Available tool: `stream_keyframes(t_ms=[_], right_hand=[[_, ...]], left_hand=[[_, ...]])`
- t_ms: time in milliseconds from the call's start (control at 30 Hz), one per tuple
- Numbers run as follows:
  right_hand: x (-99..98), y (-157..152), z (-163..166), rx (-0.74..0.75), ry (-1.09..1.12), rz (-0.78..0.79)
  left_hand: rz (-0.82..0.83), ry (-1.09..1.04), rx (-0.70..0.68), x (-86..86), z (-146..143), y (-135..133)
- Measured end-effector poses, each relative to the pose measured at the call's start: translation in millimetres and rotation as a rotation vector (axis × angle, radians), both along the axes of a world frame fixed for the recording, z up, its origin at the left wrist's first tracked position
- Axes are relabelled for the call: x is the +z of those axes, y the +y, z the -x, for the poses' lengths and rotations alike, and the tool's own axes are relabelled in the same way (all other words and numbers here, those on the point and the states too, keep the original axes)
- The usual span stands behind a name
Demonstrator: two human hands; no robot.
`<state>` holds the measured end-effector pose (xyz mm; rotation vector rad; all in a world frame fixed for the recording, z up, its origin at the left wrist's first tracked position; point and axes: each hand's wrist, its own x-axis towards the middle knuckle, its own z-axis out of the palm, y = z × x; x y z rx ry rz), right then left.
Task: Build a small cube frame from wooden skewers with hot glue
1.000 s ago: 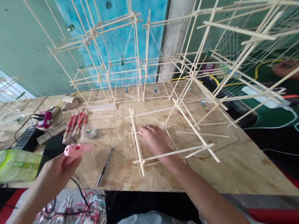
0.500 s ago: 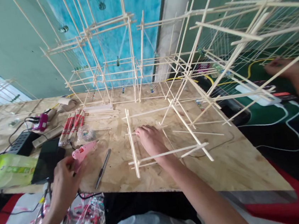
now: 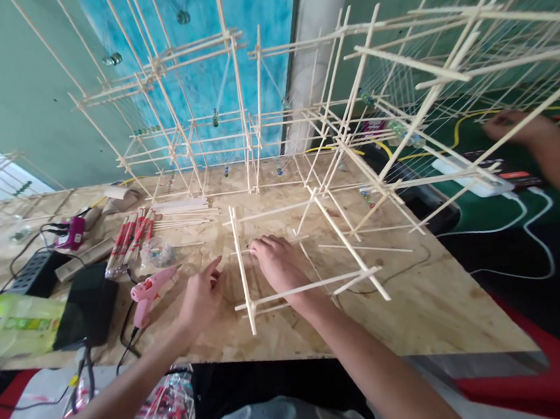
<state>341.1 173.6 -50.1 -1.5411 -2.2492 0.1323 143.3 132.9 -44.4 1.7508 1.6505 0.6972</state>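
My right hand reaches inside a small frame of thin wooden sticks. Its fingertips pinch a short wooden stick that crosses the frame's left side. My left hand hovers just left of that side, index finger stretched toward it and the other fingers partly curled; it holds nothing I can see. To its left a pink glue gun rests on the wooden board, its cord running to the front edge. The pen-like tool seen earlier is hidden by my left hand or arm.
Taller stick structures with hanging marbles stand behind and to the right. Bundled sticks, a tape roll, a black box, a power strip and a yellow-green pouch crowd the left. Another person's hand is at far right.
My left hand has let go of the glue gun, now lying on the board, and moved right toward the frame. My right hand keeps its pinch. The view has shifted slightly.
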Motion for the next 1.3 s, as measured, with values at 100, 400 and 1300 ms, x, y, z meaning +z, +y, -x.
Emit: stream_keyframes(t_ms=[100, 400, 1300], right_hand=[[1.2, 0, -1, 0.003, 0.006, 0.000], [-1.1, 0, -1, 0.004, 0.003, -0.017], [-2.0, 3, 0, -0.011, -0.005, 0.013]], left_hand=[[-0.020, -0.011, 0.004, -6.6, -5, 12], [-0.030, -0.007, -0.056, -2.7, -16, 16], [-0.257, 0.205, -0.302, 22.7, 45, -66]])
